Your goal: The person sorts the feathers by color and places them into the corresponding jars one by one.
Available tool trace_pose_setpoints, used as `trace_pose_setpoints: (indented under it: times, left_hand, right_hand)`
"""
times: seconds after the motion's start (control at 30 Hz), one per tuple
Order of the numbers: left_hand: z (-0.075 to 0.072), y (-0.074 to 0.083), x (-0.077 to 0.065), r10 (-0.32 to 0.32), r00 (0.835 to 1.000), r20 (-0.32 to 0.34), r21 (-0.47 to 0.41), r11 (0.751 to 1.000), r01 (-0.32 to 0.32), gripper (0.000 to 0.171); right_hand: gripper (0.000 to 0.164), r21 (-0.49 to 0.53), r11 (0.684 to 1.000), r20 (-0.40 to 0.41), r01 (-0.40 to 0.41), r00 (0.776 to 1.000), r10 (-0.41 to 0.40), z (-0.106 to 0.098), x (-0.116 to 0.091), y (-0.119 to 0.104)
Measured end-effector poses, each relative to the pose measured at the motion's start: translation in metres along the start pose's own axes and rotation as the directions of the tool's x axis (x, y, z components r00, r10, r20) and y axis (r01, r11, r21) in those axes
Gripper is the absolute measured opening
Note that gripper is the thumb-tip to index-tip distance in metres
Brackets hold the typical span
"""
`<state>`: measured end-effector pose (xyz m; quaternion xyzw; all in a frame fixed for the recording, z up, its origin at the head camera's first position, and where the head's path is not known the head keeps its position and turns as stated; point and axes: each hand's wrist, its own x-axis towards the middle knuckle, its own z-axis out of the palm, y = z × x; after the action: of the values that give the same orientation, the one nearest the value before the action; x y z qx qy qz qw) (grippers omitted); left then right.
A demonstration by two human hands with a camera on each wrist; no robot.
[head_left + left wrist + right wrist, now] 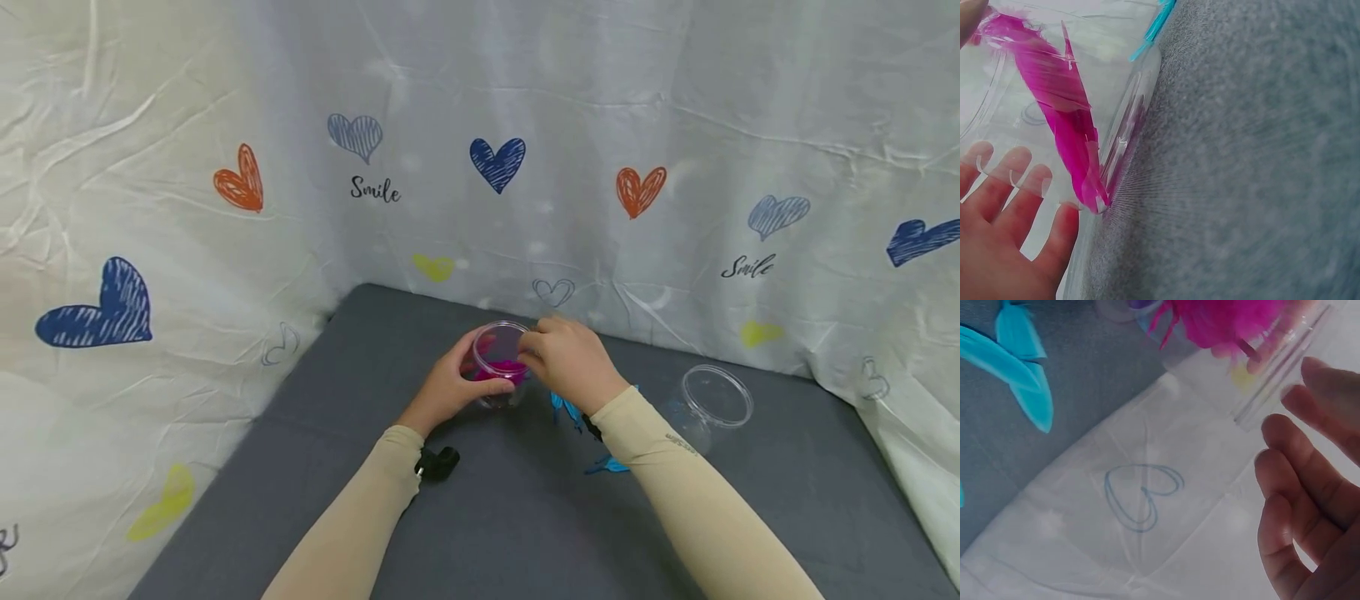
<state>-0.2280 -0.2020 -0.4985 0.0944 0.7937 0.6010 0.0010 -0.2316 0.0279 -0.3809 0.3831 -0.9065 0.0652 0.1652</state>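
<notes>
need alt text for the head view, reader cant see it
A left hand grips a clear jar with bright pink feathers inside, while the right hand is at its rim. Blue feathers and an open jar are farther right on the gray table, before a pale heart-printed curtain.

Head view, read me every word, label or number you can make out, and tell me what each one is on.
"Smile": on the cloth backdrop, left of centre, under a grey-blue heart.
"Smile": on the same cloth, toward the right, under another grey-blue heart.
Script at the cloth's far left edge: cut off by the frame, can't be read whole.
Dark print on the right sleeve: too small to read.
</notes>
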Motion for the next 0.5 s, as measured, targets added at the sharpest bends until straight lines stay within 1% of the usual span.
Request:
trace_pose_setpoints:
  times: [0.1,0.17,0.23,0.3,0.37,0.4,0.47,0.5]
  left_hand:
    - [0.009,0.004,0.004,-0.002,1.000,0.010,0.012,1.000,0.002,0.097]
    - [0.012,0.005,0.005,-0.005,1.000,0.009,0.023,1.000,0.005,0.099]
    - [0.013,0.005,0.007,-0.013,1.000,0.001,0.039,0.999,0.013,0.098]
    - [0.012,0.006,0.008,-0.015,1.000,-0.007,0.055,0.998,0.016,0.099]
    - [0.008,0.006,0.008,-0.016,1.000,-0.010,0.067,0.998,0.017,0.098]
    - [0.007,0.006,0.008,-0.015,1.000,-0.009,0.072,0.997,0.016,0.098]
    - [0.001,0.005,0.007,-0.017,1.000,-0.004,0.080,0.997,0.017,0.097]
    - [-0.002,0.004,0.006,-0.020,1.000,-0.002,0.080,0.997,0.021,0.097]
  right_hand:
    - [0.024,0.018,0.999,-0.021,-0.051,0.998,0.051,-0.010,-0.023,0.011]
    - [0.028,0.038,0.995,-0.038,-0.088,0.995,0.089,-0.017,-0.039,0.018]
    - [0.032,0.072,0.989,-0.062,-0.130,0.989,0.135,-0.024,-0.057,0.025]
    - [0.035,0.118,0.977,-0.100,-0.177,0.977,0.189,-0.031,-0.075,0.033]
    - [0.038,0.174,0.958,-0.154,-0.229,0.954,0.256,-0.036,-0.093,0.041]
    - [0.039,0.208,0.945,-0.185,-0.254,0.938,0.293,-0.037,-0.103,0.045]
    - [0.042,0.283,0.911,-0.250,-0.298,0.894,0.371,-0.039,-0.121,0.053]
    - [0.044,0.321,0.892,-0.283,-0.319,0.866,0.412,-0.038,-0.130,0.057]
